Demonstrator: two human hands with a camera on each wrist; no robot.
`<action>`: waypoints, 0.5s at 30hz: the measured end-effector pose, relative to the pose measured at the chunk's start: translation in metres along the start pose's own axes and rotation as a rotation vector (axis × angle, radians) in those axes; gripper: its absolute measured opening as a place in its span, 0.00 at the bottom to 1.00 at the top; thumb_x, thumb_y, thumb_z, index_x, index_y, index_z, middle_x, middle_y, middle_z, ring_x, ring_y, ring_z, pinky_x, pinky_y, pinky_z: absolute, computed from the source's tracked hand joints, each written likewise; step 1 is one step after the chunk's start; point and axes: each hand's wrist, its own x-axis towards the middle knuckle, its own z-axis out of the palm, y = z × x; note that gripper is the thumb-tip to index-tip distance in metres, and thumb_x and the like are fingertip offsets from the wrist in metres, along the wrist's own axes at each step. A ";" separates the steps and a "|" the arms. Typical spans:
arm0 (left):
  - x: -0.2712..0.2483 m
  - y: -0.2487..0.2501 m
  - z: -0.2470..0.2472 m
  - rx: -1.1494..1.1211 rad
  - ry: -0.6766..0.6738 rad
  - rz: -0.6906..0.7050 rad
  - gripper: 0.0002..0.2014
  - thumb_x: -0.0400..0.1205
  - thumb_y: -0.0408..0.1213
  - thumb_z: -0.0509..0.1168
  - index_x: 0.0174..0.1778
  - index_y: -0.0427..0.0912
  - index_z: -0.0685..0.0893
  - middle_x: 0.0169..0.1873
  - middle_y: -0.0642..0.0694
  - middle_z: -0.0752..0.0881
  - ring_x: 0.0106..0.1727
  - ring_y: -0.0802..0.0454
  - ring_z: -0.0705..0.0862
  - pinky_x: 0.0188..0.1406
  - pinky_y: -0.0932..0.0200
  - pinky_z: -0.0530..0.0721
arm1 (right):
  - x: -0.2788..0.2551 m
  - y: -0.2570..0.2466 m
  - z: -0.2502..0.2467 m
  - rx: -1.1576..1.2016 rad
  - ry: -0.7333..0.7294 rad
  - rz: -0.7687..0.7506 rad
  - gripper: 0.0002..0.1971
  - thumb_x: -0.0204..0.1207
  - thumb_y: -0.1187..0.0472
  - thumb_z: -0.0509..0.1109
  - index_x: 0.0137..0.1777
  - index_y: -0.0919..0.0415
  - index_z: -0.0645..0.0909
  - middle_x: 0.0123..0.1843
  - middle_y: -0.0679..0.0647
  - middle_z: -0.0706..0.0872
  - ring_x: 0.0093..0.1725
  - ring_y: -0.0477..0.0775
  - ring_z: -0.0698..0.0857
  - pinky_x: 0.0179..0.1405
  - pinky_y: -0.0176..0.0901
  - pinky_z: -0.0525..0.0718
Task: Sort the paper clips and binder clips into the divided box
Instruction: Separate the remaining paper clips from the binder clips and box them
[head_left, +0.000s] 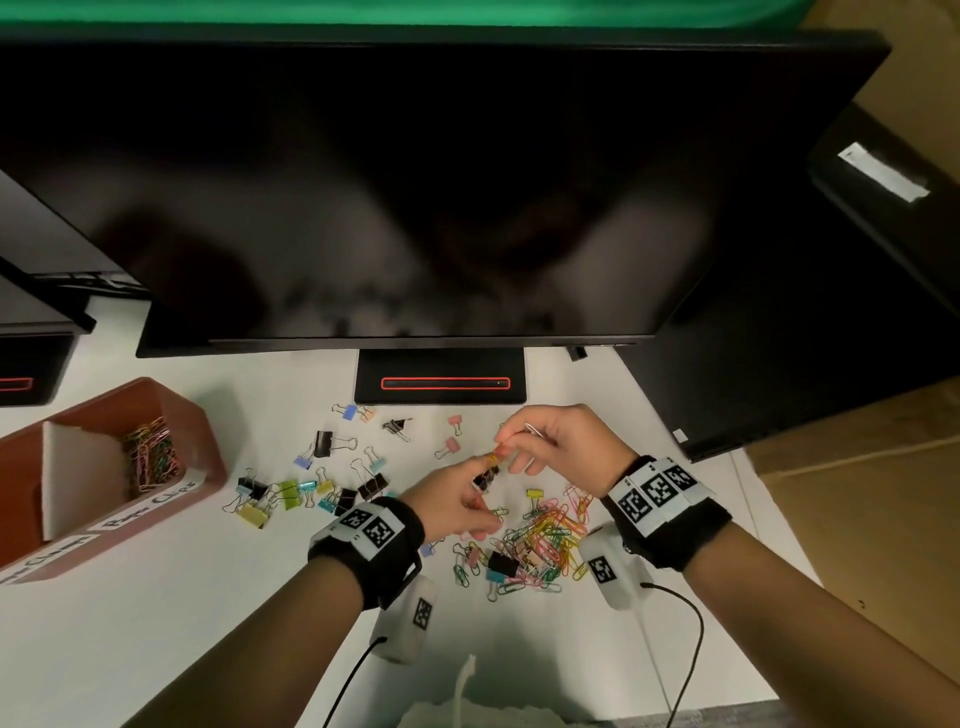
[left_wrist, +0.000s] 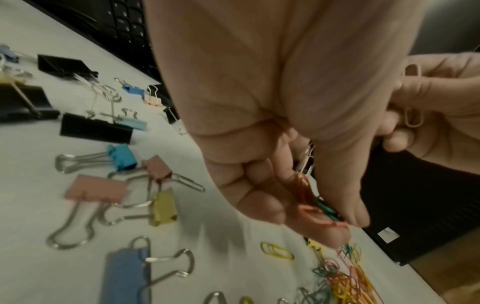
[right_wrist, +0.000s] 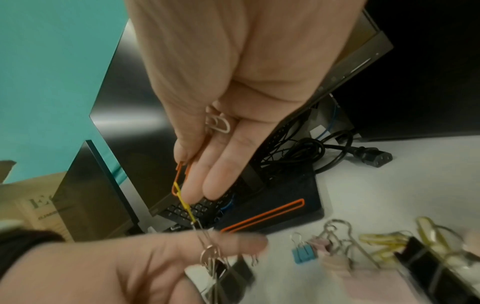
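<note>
Two hands work: our right hand (head_left: 566, 441) pinches an orange wire paper clip (right_wrist: 182, 176), our left hand (head_left: 457, 501) grips a small black binder clip (head_left: 485, 478); light, snagging, best pinched at loops.

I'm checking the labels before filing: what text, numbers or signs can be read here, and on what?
"Paper Clips", roughly: handwritten label on the box front, blurred, only "Cl" is sure.
Second box label: too blurred to read.
"E...": print on the cardboard box, rest unreadable.
Wristband markers: square black-and-white codes, no words.
White sticker on a black case: nothing legible.
Keyboard keys: too small.
</note>
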 end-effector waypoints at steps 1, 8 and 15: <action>0.000 0.002 0.001 -0.008 -0.019 -0.007 0.36 0.75 0.37 0.72 0.76 0.57 0.62 0.35 0.49 0.89 0.33 0.60 0.86 0.38 0.64 0.83 | 0.000 -0.003 -0.002 0.015 0.007 -0.008 0.06 0.79 0.62 0.66 0.49 0.58 0.84 0.45 0.59 0.90 0.40 0.48 0.91 0.42 0.40 0.89; -0.014 0.006 -0.017 -0.034 0.032 -0.010 0.31 0.75 0.36 0.72 0.71 0.59 0.69 0.39 0.42 0.91 0.36 0.57 0.87 0.39 0.64 0.84 | -0.002 0.004 -0.006 0.110 0.041 0.004 0.06 0.85 0.63 0.54 0.51 0.61 0.72 0.56 0.51 0.87 0.47 0.48 0.89 0.45 0.44 0.90; -0.033 0.005 -0.024 0.005 0.165 0.032 0.27 0.75 0.35 0.71 0.66 0.59 0.71 0.34 0.45 0.89 0.34 0.55 0.87 0.44 0.60 0.85 | 0.000 0.009 0.015 0.301 0.009 0.062 0.16 0.84 0.72 0.52 0.49 0.58 0.80 0.41 0.57 0.79 0.30 0.52 0.82 0.35 0.42 0.87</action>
